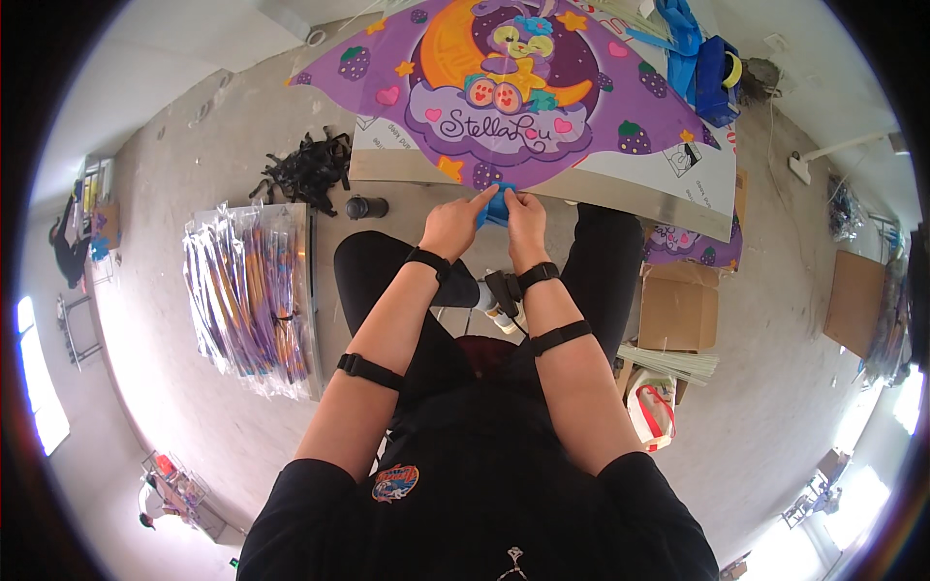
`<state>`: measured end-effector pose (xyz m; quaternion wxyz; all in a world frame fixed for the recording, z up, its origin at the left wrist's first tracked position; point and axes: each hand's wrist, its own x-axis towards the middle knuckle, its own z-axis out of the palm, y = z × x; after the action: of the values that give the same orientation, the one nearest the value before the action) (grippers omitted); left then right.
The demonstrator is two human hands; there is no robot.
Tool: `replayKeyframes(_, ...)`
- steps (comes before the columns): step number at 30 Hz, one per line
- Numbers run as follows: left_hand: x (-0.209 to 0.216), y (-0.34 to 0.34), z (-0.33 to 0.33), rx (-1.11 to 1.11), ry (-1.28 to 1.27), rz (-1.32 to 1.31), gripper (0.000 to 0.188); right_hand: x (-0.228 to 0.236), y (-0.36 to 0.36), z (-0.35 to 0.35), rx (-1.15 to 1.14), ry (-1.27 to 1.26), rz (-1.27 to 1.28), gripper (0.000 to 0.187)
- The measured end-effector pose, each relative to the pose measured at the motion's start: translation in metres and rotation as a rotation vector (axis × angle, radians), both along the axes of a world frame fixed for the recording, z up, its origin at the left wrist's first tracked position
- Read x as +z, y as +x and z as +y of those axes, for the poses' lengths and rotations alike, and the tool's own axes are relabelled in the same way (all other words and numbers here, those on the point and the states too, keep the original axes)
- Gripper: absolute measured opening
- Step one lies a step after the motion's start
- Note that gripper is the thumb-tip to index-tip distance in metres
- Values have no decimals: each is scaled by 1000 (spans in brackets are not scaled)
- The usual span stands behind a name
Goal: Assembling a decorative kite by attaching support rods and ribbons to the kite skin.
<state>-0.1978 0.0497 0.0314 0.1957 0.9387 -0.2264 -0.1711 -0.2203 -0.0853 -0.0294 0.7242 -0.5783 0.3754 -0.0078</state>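
A large purple kite (387,97) printed with a cartoon animal, a moon and strawberries lies across the table, its lower tip toward me. Right at that tip is a blue strip (495,207), which looks like ribbon or a kite tail. My left hand (451,229) pinches it from the left, index finger stretched along the kite's tip. From the other side my right hand (526,225) grips the same blue strip between thumb and fingers. How the strip meets the kite is partly hidden by my fingers.
The table edge (620,197) runs just beyond my hands. Blue strips (682,37) and a blue tape dispenser (715,85) lie at the far right. Black straps (308,170), a dark bottle (366,207) and bagged kites (242,295) are left; a cardboard box (678,310) stands right.
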Motion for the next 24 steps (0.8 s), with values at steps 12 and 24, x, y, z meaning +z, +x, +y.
replayKeyframes(12,0,1,0,-7,12,-8,56,5,0,0,10,-46,19,28)
replayKeyframes(24,1,2,0,-14,3,-12,55,1,0,-1,16,-38,19,29)
